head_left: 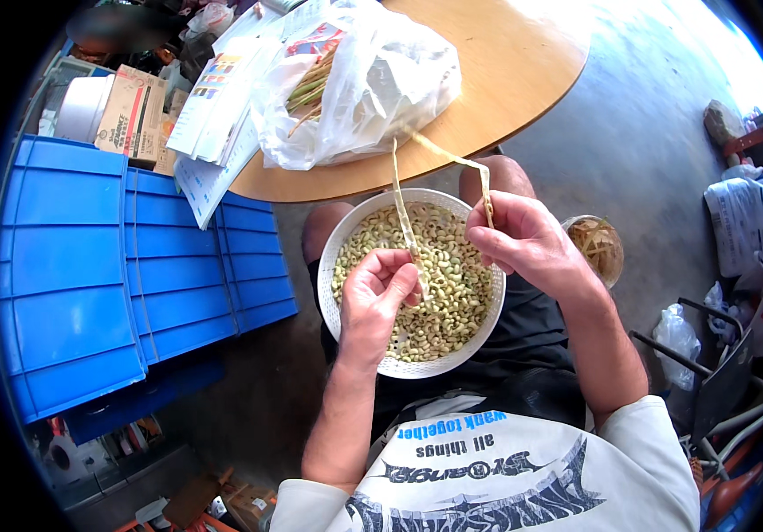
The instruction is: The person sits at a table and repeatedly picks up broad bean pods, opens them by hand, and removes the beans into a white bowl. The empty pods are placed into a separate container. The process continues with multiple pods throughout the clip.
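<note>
In my left hand (380, 288) a long pale bean pod strip (402, 206) is pinched between thumb and fingers, standing up from the grip. My right hand (523, 235) pinches a second pale pod strip (485, 182), which bends over toward the upper left. The far ends of both strips come close together; whether they join I cannot tell. Under my hands, a white perforated basket (335, 321) rests on my lap, holding many shelled pale green beans (454, 306). My left hand is low over the beans, while the right is above the basket's right rim.
A round wooden table (515, 53) stands ahead, bearing a white plastic bag (399, 80) of long pods (312, 84) and papers (213, 115). Blue crates (71, 275) are at left. On the right are a tub of husks (596, 244), bags (750, 222) and a hand-cart-like frame (710, 372).
</note>
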Demonstrator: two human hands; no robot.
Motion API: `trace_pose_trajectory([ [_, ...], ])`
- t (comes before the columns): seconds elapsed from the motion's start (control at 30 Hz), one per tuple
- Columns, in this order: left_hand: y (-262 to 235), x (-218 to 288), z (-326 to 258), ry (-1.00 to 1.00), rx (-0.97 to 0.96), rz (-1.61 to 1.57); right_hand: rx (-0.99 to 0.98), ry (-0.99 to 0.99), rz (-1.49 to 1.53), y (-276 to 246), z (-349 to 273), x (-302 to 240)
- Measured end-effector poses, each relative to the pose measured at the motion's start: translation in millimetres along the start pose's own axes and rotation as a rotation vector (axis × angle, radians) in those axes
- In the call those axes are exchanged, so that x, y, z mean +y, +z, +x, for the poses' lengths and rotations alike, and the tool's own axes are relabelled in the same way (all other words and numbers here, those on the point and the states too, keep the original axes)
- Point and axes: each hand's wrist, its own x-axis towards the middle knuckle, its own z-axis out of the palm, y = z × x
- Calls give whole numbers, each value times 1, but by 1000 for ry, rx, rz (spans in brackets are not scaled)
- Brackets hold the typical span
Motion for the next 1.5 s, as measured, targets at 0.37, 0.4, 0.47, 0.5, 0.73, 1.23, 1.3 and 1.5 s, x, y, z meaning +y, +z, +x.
trace_pose_trajectory([
  [0.37, 27, -4, 10, 118, -74, 71, -78, 16, -217, 9, -6, 23],
  [0.4, 28, -3, 10, 115, -77, 74, -67, 2, -214, 9, -7, 23],
  [0.47, 32, 0, 9, 115, -66, 102, -45, -24, -209, 10, -9, 22],
  [0.5, 35, 4, 7, 119, -51, 128, -28, -14, -207, 8, -12, 18],
  [0.73, 25, 6, 2, 629, -315, 1100, 234, 29, 22, -38, -51, 5],
  [1.23, 25, -5, 7, 633, -344, 1224, 727, 304, -205, -166, -127, 170],
  [1.3, 26, -3, 5, 633, -359, 1249, 769, 354, -210, -172, -134, 197],
  [1.5, 28, -5, 5, 662, -392, 1286, 807, 454, -332, -188, -151, 241],
])
